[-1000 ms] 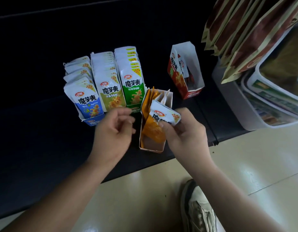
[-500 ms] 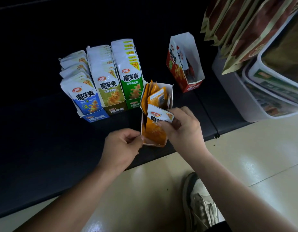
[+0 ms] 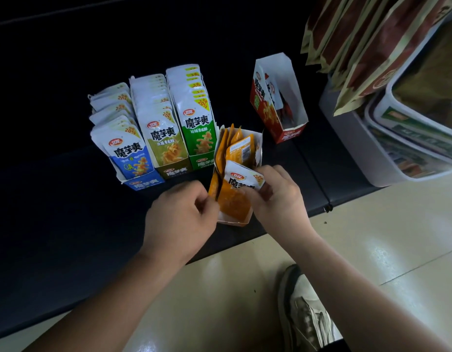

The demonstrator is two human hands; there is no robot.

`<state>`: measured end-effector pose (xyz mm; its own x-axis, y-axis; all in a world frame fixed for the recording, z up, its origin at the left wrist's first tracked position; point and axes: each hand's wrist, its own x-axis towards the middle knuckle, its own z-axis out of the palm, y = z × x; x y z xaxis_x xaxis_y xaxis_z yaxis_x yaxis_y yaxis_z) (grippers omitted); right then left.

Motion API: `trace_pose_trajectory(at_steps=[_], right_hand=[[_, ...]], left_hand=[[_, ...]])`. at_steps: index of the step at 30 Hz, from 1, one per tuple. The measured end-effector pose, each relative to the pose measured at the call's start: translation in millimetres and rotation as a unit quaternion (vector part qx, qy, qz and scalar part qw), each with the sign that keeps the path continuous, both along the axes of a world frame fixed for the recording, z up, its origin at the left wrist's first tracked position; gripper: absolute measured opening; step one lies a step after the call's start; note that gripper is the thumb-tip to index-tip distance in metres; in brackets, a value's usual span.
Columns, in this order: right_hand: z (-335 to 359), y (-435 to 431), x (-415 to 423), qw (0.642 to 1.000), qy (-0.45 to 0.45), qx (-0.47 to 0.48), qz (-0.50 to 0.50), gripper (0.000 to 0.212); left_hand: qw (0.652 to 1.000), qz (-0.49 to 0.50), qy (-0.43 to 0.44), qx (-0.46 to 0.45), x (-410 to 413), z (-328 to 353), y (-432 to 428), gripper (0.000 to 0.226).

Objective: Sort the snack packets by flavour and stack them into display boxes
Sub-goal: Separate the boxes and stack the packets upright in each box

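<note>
Every packet front carries the large characters 魔芋爽 under a red oval logo reading 卫龙, with a yellow "20%" tag at the top corner. The right hand [image 3: 275, 196] pinches the right edge of an orange packet [image 3: 241, 182] between thumb and curled fingers, holding it tilted at the front of the orange display box [image 3: 235, 221]. More orange packets stand behind it, one showing a barcode on its back. The left hand [image 3: 179, 219] is curled with its fingertips at the box's left edge; whether it grips the wall or a packet cannot be made out. Just left of it the blue box [image 3: 143, 182], olive box [image 3: 174, 171] and green box [image 3: 204, 162] stand side by side, full of upright packets; their smaller flavour lines are too fine to read. The red box [image 3: 278, 97] stands apart to the right, its contents mostly in shadow. All rest on a dark tabletop [image 3: 54, 199] whose far part fades into black. At right, brown bags [image 3: 359, 47] and a grey tub [image 3: 346, 138] are cut off by the frame. Below lie a pale glossy floor [image 3: 372, 237] and a shoe [image 3: 303, 313].
</note>
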<state>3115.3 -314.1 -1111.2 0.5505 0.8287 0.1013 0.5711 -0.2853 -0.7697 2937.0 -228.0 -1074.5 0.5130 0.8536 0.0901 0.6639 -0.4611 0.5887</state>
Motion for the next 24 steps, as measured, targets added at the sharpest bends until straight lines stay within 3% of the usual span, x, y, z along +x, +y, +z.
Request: trace_pose_trajectory(at_steps=[3, 6, 10, 15, 19, 24], right_hand=[[2.8, -1.4, -1.0, 0.999, 0.013, 0.021, 0.044, 0.019], [7.4, -3.8, -1.2, 0.998, 0.021, 0.021, 0.059, 0.018], [7.5, -4.4, -1.7, 1.000, 0.008, 0.019, 0.006, 0.020], [8.3, 0.6, -9.5, 1.000, -0.003, 0.011, -0.019, 0.023], [9.7, 3.2, -10.3, 1.000, 0.005, 0.005, -0.010, 0.022], [7.7, 0.4, -7.3, 1.000, 0.005, 0.002, 0.013, 0.020]], left_hand=[[0.992, 0.010, -0.122, 0.006, 2.9, 21.9, 4.0, 0.017], [0.976, 0.058, -0.200, -0.065, 0.7, 39.8, 10.2, 0.019], [0.968, 0.093, -0.206, -0.111, -7.6, 51.3, 11.8, 0.024], [0.969, 0.068, -0.189, -0.142, -15.4, 66.3, 11.2, 0.020], [0.934, 0.061, -0.178, -0.303, -16.6, 71.0, 13.1, 0.022], [0.864, 0.090, -0.175, -0.464, -25.5, 65.2, 15.1, 0.032]])
